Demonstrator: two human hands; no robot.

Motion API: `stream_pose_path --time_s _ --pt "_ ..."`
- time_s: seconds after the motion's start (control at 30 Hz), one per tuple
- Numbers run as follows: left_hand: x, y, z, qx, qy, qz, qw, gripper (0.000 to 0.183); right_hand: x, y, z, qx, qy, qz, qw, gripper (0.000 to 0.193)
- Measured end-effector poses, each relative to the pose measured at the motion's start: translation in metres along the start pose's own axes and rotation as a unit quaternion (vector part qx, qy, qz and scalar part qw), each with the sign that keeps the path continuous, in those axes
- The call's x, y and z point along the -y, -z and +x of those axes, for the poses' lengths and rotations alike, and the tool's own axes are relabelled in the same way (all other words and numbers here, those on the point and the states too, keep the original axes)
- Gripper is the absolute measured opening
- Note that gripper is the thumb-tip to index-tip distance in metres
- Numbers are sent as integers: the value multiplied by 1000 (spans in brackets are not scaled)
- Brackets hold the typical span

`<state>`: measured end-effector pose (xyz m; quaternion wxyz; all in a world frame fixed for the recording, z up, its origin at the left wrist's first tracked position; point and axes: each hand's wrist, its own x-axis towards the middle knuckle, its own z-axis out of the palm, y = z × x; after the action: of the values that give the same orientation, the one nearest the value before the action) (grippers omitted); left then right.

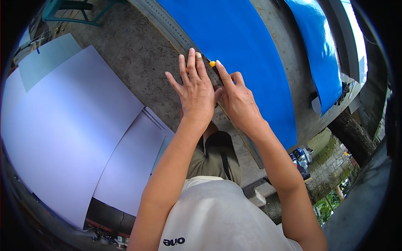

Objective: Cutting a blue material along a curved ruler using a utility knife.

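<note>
Under the left grip (196,94) lies a long ruler (167,26) of dull grey metal, its face matt and finely marked. Just beyond the right grip (238,97) spreads a blue sheet (238,46), smooth and glossy, catching light like plastic film. At that grip's fingertips shows a small yellow plastic knife (212,64). The floor (138,58) beneath both grips is rough, pitted grey concrete. Left of the left grip lie white sheets (71,125), smooth and matt.
</note>
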<state>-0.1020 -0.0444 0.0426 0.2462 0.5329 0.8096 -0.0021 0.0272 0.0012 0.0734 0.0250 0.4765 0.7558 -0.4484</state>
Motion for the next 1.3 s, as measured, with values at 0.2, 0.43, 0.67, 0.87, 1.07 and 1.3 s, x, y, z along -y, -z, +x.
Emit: stream_pose_path --time_s 0.2,0.43,0.67,0.87,1.07,1.3 --pt "1 -1 -1 -9 -6 -10 1000 118 -6 -2 -2 -8 6 0 1000 75" --pt "1 -1 -1 -5 -4 -3 1000 120 -6 -2 -1 -5 8 1 1000 75" --pt "0 -2 -1 -7 -3 -9 1000 121 -6 -1 -2 -8 10 -2 1000 75" --pt "1 -2 -1 -8 -2 -11 1000 120 -3 -2 -2 -7 7 -2 1000 76" --pt "0 -3 -1 -13 -4 -15 1000 119 -5 -2 -7 -6 8 -6 1000 74" --pt "1 -3 -2 -16 -6 -17 1000 118 -6 -3 -10 -7 10 -8 1000 74"
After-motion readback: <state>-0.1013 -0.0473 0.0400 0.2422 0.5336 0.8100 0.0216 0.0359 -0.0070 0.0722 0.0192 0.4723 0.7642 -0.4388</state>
